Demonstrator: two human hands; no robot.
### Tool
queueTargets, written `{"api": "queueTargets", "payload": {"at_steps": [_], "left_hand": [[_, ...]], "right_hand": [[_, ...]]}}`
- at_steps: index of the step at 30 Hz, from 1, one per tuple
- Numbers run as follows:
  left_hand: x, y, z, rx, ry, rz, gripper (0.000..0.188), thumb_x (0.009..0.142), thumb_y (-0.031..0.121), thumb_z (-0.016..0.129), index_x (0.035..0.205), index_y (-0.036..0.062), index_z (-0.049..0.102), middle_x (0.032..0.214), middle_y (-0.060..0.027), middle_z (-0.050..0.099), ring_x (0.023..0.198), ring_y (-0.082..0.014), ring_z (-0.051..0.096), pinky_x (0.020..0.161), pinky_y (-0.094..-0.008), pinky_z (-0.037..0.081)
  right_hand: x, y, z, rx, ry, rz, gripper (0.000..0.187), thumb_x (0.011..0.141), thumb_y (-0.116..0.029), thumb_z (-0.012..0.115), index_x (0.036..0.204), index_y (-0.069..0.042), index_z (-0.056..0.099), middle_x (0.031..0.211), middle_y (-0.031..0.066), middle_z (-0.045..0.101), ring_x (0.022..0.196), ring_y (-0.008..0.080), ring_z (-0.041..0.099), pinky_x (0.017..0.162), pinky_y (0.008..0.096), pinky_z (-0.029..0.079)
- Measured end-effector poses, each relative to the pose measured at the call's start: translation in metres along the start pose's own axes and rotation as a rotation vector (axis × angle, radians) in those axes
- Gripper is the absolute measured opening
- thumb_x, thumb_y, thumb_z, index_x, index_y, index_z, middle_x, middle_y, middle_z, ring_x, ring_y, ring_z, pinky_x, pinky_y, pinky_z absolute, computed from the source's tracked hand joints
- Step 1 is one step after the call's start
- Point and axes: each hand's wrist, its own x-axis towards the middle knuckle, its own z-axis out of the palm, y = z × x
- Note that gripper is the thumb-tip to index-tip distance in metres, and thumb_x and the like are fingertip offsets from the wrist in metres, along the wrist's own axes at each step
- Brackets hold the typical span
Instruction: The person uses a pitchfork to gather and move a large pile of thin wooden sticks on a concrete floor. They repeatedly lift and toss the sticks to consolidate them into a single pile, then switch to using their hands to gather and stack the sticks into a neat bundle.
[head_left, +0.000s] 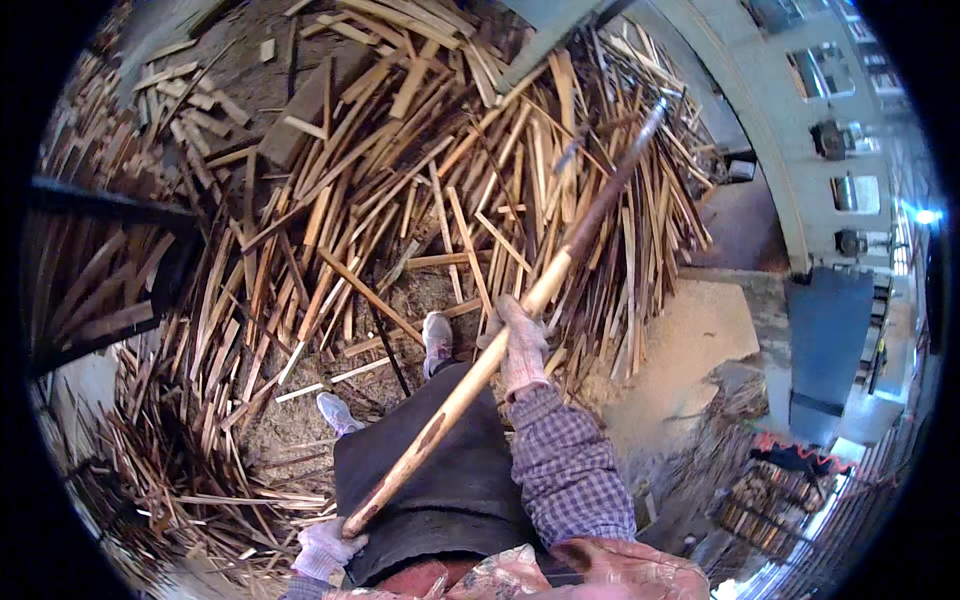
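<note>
Both my hands grip a long-handled tool with a pale wooden shaft. Its far part is rusty brown and ends in a shiny grey metal tip over a heap of loose wood strips. The exact shape of its head is hard to make out. My left hand, in a pale glove, is closed round the shaft's near end at the lower left. Farther up, my right hand, also gloved, wraps the middle of the shaft. The tool slants from lower left to upper right across my dark apron.
Wood strips surround my feet in front and at the left. A dark metal frame stands at the left. A pale green machine or metal structure runs along the right, beside a blue panel. Sawdust covers the floor at right.
</note>
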Motion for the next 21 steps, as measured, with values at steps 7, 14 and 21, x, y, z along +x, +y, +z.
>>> {"api": "queueTargets", "payload": {"at_steps": [7,14,21], "left_hand": [[-0.013,0.076,-0.035,0.073,0.058,-0.122,0.052,0.063,0.057,0.065,0.088,0.0116,0.063,0.077,-0.0136,0.065,0.075,-0.0332,0.062,0.067,-0.0420,0.048],[-0.013,0.081,-0.029,-0.044,0.074,-0.148,0.047,0.066,0.051,0.068,0.089,0.0110,0.063,0.073,-0.0159,0.063,0.072,-0.0341,0.063,0.065,-0.0419,0.048],[-0.018,-0.022,0.012,0.163,0.041,-0.109,0.055,0.063,0.059,0.067,0.089,0.0111,0.061,0.074,-0.0138,0.064,0.074,-0.0334,0.064,0.066,-0.0434,0.048]], "right_hand": [[0.077,-0.075,-0.015,-0.012,-0.026,0.018,0.024,0.073,-0.015,0.069,0.090,-0.002,0.057,0.067,0.0057,0.057,0.043,0.0184,0.053,0.040,0.0301,0.047],[0.137,-0.099,-0.029,0.128,-0.123,-0.092,0.022,0.072,-0.021,0.069,0.081,-0.004,0.058,0.061,0.0057,0.057,0.044,0.0197,0.054,0.044,0.0323,0.047],[0.065,-0.044,-0.024,0.065,0.008,-0.080,0.019,0.074,-0.022,0.068,0.078,-0.006,0.058,0.059,0.0041,0.054,0.042,0.0170,0.051,0.042,0.0281,0.044]]}}
